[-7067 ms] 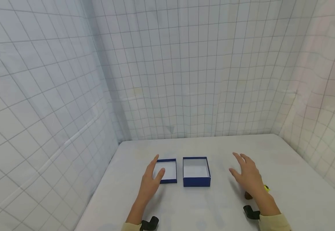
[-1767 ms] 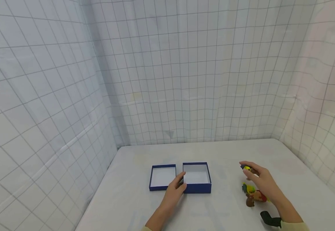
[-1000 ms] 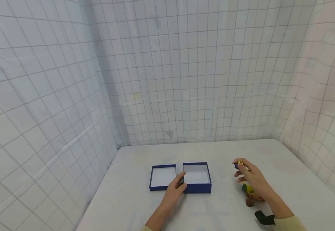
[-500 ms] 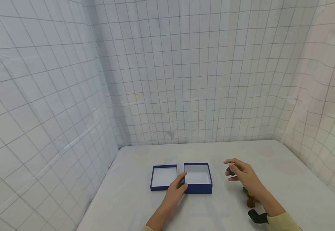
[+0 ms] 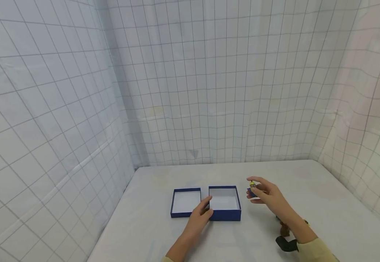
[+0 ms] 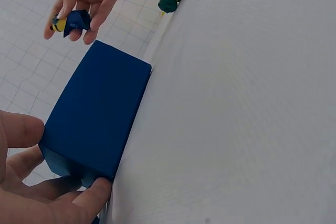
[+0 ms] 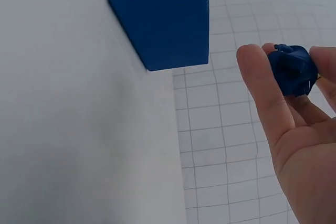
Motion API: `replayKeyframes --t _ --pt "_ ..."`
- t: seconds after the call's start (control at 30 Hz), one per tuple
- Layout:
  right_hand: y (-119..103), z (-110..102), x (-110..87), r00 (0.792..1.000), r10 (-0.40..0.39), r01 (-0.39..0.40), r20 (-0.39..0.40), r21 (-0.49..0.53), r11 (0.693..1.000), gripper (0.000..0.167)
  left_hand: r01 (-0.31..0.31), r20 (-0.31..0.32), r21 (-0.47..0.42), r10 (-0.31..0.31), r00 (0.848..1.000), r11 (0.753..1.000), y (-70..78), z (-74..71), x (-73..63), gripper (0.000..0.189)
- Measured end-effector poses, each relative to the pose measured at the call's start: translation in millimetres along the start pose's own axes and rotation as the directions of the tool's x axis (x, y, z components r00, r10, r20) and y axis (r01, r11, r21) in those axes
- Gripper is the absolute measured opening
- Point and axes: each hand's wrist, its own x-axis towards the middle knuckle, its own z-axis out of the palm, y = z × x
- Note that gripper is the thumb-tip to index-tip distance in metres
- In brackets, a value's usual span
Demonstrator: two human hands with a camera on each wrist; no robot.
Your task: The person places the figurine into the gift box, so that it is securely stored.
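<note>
My left hand [image 5: 199, 217] holds the left side of a dark blue open box [image 5: 225, 215] with a white inside. In the left wrist view its fingers lie against the box's corner and edge. To the right of the box, my right hand [image 5: 268, 194] is raised above the table. It pinches a small yellow-and-blue toy figure [image 5: 252, 187] with goggles between thumb and fingers. The right wrist view shows the figure's blue part [image 7: 294, 72] at the fingertips, apart from the box. A shallow blue tray or lid [image 5: 186, 203] lies left of the box.
Under the right forearm lie more small toys, among them a brown figure [image 5: 284, 230] and a green-and-yellow one [image 6: 169, 1], partly hidden. The white table [image 5: 150, 182] ends at gridded white cloth walls [image 5: 196, 91] at the back and sides.
The left hand went from beside the tray to the box. The right hand picked up the yellow-and-blue toy figure, and has carried it leftward close to the box's right side.
</note>
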Motion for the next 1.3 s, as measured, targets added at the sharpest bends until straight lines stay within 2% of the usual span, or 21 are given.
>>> replayKeyframes --t 0.3,0.43,0.57,0.87,1.07,1.3 --pt "-5.5 14.4 12.6 0.998 -0.040 0.031 -0.052 -0.160 0.987 0.033 0.015 0.006 -0.026 -0.015 1.000 1.000 -6.4 -1.5 -0.1 0.050" --pt "-6.7 19.2 16.6 0.996 -0.010 -0.006 -0.087 -0.188 0.982 0.032 0.020 0.009 -0.032 -0.020 1.000 0.999 -6.1 -0.9 0.9 0.049" --pt "-7.3 22.6 19.4 0.995 0.019 -0.039 -0.101 -0.195 0.980 0.033 0.022 0.011 -0.047 -0.021 1.000 0.999 -3.4 -0.9 1.6 0.047" --pt "-14.7 32.7 32.5 0.999 0.008 -0.016 -0.052 -0.164 0.986 0.033 0.023 0.007 -0.073 -0.023 1.000 0.997 0.7 -2.4 0.8 0.046" --pt "-22.1 45.0 42.5 0.999 -0.021 0.010 -0.047 -0.224 0.975 0.031 0.011 -0.002 -0.059 -0.011 1.000 0.998 4.2 -4.4 3.3 0.046" --pt "-14.1 56.1 39.2 0.999 -0.023 0.012 -0.045 -0.228 0.974 0.030 0.008 0.013 -0.047 -0.007 1.000 0.999 0.1 -0.5 2.1 0.047"
